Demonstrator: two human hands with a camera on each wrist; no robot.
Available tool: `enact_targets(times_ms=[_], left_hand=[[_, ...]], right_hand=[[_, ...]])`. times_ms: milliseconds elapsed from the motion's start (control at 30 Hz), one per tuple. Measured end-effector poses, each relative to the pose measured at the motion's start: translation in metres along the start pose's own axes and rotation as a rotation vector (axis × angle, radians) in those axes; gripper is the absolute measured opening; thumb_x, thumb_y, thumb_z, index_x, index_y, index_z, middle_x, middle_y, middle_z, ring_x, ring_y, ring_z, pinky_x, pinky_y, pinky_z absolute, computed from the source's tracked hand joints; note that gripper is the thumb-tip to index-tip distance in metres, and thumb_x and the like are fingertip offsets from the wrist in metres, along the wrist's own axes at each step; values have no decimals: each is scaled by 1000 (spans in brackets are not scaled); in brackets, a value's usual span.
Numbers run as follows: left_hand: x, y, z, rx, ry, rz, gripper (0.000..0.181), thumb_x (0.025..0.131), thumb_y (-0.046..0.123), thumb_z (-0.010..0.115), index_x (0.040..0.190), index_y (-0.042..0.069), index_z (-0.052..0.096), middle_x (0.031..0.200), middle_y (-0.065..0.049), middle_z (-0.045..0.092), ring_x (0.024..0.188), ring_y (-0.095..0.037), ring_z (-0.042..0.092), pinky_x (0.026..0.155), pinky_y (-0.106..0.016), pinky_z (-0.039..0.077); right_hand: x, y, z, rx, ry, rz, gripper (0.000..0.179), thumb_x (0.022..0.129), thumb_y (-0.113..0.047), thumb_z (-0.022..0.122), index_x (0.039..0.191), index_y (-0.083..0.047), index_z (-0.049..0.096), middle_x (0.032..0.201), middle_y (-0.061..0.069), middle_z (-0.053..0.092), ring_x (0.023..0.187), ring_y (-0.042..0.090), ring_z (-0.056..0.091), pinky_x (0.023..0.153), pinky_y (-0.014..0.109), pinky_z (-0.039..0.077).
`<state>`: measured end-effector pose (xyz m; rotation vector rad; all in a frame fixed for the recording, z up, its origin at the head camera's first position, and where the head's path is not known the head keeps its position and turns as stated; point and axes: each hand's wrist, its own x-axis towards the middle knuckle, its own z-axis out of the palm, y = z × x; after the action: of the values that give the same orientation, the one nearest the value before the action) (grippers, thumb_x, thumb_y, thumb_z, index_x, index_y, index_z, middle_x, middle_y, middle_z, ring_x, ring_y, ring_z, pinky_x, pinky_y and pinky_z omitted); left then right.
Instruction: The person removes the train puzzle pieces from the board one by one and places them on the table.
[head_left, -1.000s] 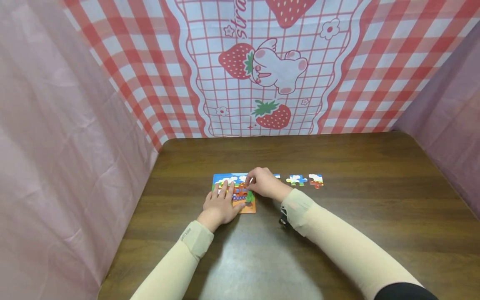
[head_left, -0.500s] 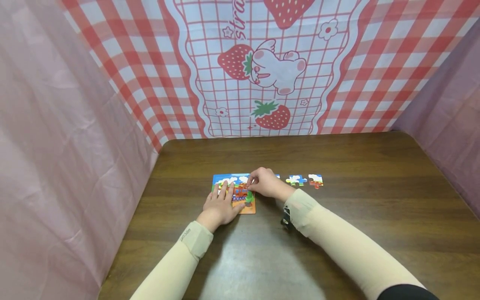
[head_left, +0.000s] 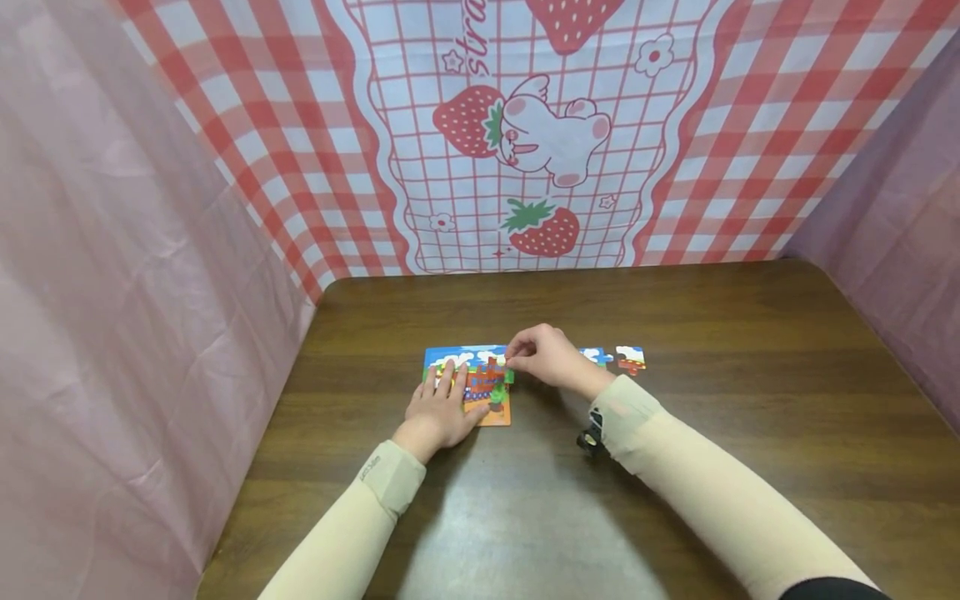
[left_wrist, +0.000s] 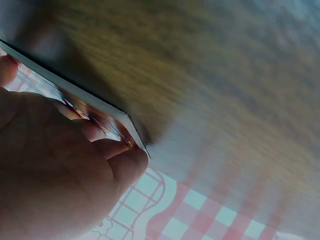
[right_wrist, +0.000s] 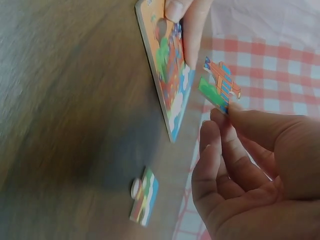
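Observation:
My left hand [head_left: 438, 415] lies with straight, spread fingers on a colourful jigsaw puzzle board [head_left: 498, 417], over its left part. In the left wrist view, the fingers sit along the board near its edge. Above the board's right side, my right hand [head_left: 551, 360] pinches a puzzle piece [right_wrist: 222, 82] between thumb and fingertips. That piece shows an orange-red train part and green, and the right wrist view has it tilted and apart from the board. A green tree, orange ground and white clouds show on the board; my left hand hides much of the rest.
Right of the board, a blue-and-white puzzle piece [head_left: 592, 356] lies partly behind my right hand. Beyond it is another white-and-red piece [head_left: 631, 358]. The wooden table [head_left: 735, 350] ends at a strawberry-print cloth [head_left: 555, 150], with a pink curtain [head_left: 135, 292] at left.
My right hand has risen from the board and moved slightly right, with the pinched puzzle piece. My left hand has stayed in place on the board.

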<state>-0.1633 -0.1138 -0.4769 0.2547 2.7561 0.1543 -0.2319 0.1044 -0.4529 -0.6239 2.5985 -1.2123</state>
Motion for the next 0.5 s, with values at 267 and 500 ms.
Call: enact_targets(times_ms=[267,500], left_hand=[[3,0,2,8,-6,3,84,103,66,32,165,15,7,170,-11,3,152,-40,2,120,-52,12],[9,-4,8,5,-28,-9,86,102,69,28,165,17,2,170,-9,-3,152,-39,-4,120,-52,8]], right_hand=[[-18,13,-22,51,34,-1,5,95,-11,75,96,-7,77,83,1,71,73,25,65,61,34,53],[-36,29,-43,32,84,-5,5,93,-13,77,95,-8,78,85,-1,72,77,17,64,66,34,50]])
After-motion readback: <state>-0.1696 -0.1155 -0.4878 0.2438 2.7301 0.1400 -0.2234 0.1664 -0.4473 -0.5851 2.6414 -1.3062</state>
